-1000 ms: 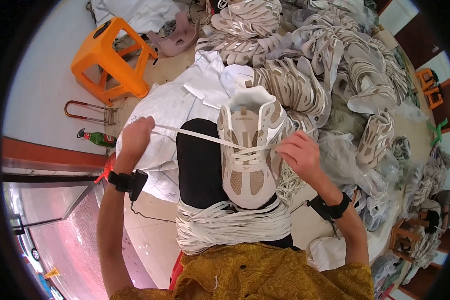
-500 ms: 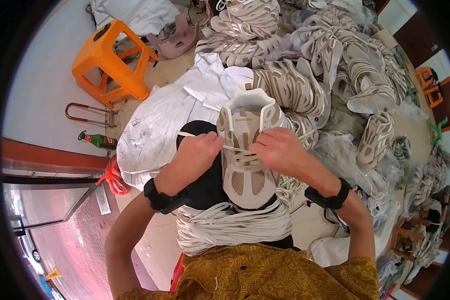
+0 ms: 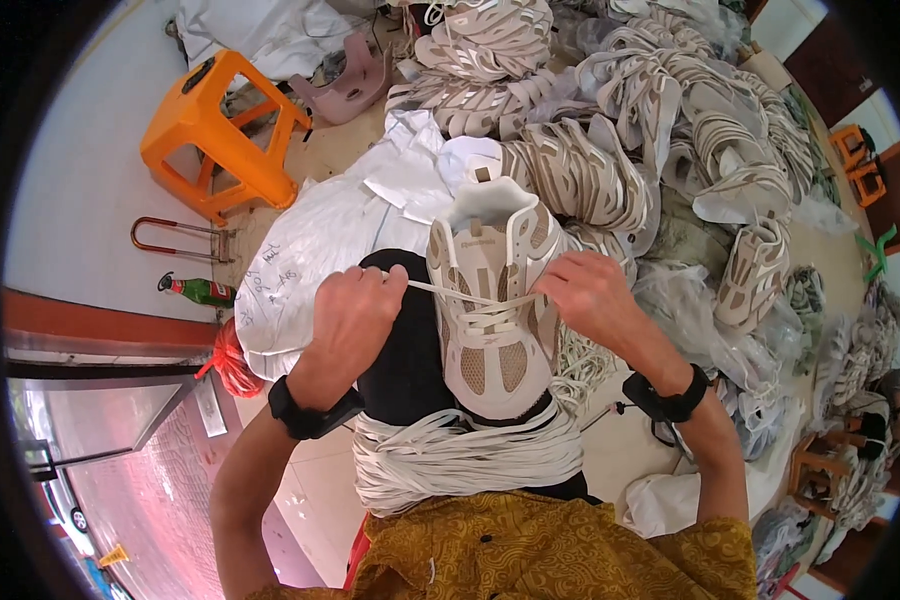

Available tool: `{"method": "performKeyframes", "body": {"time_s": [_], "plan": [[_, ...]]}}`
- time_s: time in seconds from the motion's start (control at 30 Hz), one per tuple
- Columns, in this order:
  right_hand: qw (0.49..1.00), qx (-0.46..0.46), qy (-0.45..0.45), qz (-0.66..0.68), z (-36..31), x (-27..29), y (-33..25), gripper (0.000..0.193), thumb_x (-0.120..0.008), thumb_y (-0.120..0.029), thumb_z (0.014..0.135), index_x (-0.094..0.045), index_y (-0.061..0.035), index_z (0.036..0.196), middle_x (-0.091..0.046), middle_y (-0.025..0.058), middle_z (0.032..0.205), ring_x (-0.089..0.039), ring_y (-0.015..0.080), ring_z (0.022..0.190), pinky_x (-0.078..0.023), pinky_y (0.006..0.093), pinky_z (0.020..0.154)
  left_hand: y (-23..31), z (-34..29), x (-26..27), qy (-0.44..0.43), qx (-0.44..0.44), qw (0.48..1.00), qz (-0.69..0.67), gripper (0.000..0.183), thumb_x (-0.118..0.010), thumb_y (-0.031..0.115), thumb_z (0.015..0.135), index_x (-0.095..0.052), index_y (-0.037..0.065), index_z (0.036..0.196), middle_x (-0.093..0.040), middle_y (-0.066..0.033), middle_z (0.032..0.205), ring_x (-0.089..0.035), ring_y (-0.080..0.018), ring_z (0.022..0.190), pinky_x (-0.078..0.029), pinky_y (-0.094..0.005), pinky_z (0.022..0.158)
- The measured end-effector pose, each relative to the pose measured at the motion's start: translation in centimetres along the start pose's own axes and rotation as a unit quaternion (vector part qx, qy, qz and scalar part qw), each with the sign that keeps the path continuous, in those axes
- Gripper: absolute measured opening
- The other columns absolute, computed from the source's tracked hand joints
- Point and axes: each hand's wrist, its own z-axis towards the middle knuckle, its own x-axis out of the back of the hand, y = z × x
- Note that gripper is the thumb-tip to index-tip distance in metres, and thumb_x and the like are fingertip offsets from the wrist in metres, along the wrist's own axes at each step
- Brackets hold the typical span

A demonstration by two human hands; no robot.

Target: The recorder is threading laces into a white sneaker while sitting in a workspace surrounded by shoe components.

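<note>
Shoe upper [image 3: 495, 345] lay mid-frame, toe toward the bottom, on the dark-clothed lap [image 3: 400, 350]. Lace [image 3: 440, 290] was already crossed through the lower eyelets; the higher ones near the collar looked bare, so lacing seemed partly done, upper rows left. Left hand [image 3: 355, 312], left of centre: fingers clamped on one strand. Right hand [image 3: 587, 290], right of centre: fingers clamped on the other. Lace bundle [image 3: 460, 460] sat lower centre; stacked uppers [image 3: 585, 175] upper right.

Handwr. [image 3: 269, 272] on wht sack [image 3: 320, 225]; sm. lettering [image 3: 478, 243] on shoe tongue [image 3: 475, 260].
</note>
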Motion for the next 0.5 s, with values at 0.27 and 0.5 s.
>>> {"method": "performKeyframes", "body": {"time_s": [0.27,0.5], "plan": [[0.987,-0.053,0.018,-0.151,-1.4,0.8,2.7,0.003,-0.054,-0.010,0.056,-0.051,-0.0088,0.057,-0.045,0.0033,0.060,-0.050,0.0201,0.067,-0.042,0.0310,0.058,-1.9,0.3,-1.8,-0.015,0.236,0.574,-0.784,0.021,-0.052,0.013,0.083,-0.054,-0.002,0.098,-0.057,-0.0088,0.091,-0.056,-0.0176,0.084,-0.044,-0.0269,0.081],[0.944,-0.302,0.016,-0.129,-3.4,1.1,3.5,0.003,-0.056,-0.006,0.066,-0.057,-0.0050,0.064,-0.057,0.0044,0.072,-0.055,0.0198,0.068,-0.041,0.0286,0.056,-11.5,-3.0,-3.8,0.182,0.258,0.364,-0.876,0.030,-0.048,0.010,0.084,-0.045,-0.007,0.110,-0.053,-0.0112,0.094,-0.051,-0.0218,0.094,-0.037,-0.0382,0.094]]}}
